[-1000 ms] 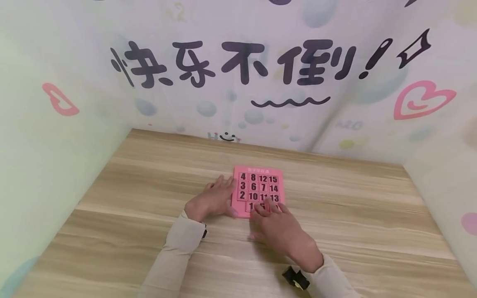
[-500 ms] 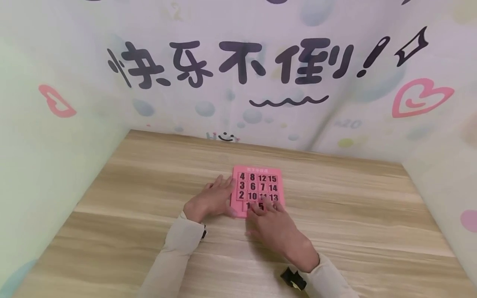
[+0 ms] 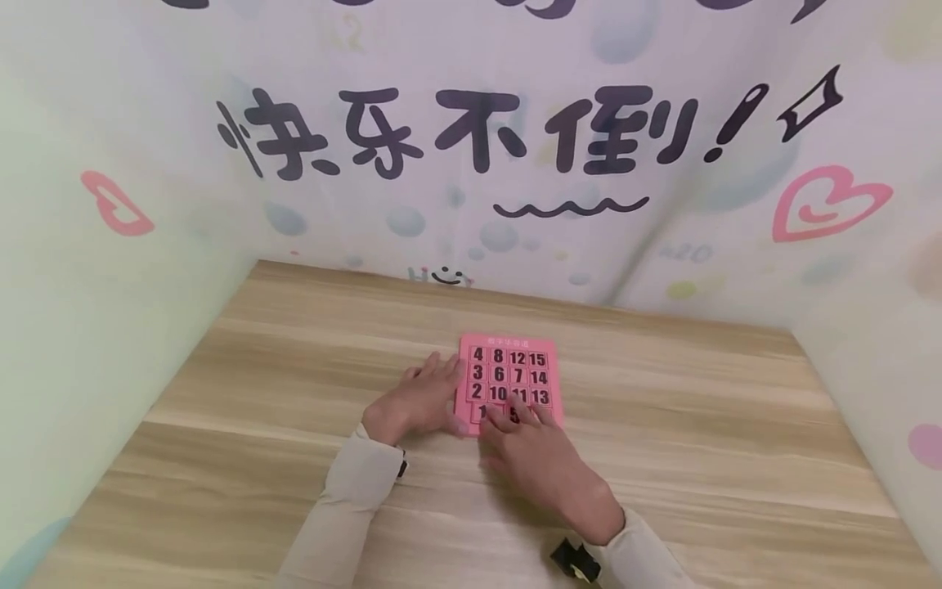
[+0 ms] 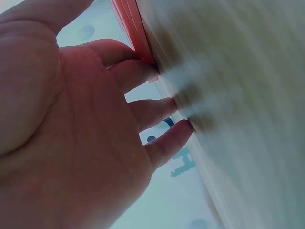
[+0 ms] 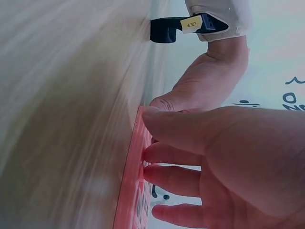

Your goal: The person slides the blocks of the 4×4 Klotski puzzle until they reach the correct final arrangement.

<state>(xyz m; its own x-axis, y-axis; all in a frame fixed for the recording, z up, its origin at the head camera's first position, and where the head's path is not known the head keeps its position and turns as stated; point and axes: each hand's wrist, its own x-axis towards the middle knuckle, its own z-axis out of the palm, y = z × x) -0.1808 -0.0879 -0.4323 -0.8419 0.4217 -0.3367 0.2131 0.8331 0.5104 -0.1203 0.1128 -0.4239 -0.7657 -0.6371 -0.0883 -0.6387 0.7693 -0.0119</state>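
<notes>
A pink number slide puzzle [image 3: 545,343] with black-numbered tiles lies flat on the table. My left hand [image 3: 415,402] rests along its left side, the thumb by the near left corner and forefingers at the edge; in the left wrist view these fingers [image 4: 136,74] touch the puzzle's rim [image 4: 131,28]. Over the bottom row, my right hand [image 3: 540,458] lays its fingertips on the tiles. Tile 1 [image 3: 482,412] sits at the bottom left under tile 2 [image 3: 477,391], partly hidden by the right hand, as are the other bottom tiles. From the right wrist, the fingers [image 5: 174,179] reach the puzzle's face.
The wood-grain table [image 3: 699,425] surrounds the puzzle on all sides. A printed white cloth [image 3: 471,49] with dark lettering hangs behind it, and pale walls stand left and right. A black wrist strap mount [image 3: 576,560] juts from the right sleeve.
Tile 1 has slid left along the bottom row to the corner below tile 2. My right hand has shifted slightly left with it. The left hand stays at the puzzle's edge.
</notes>
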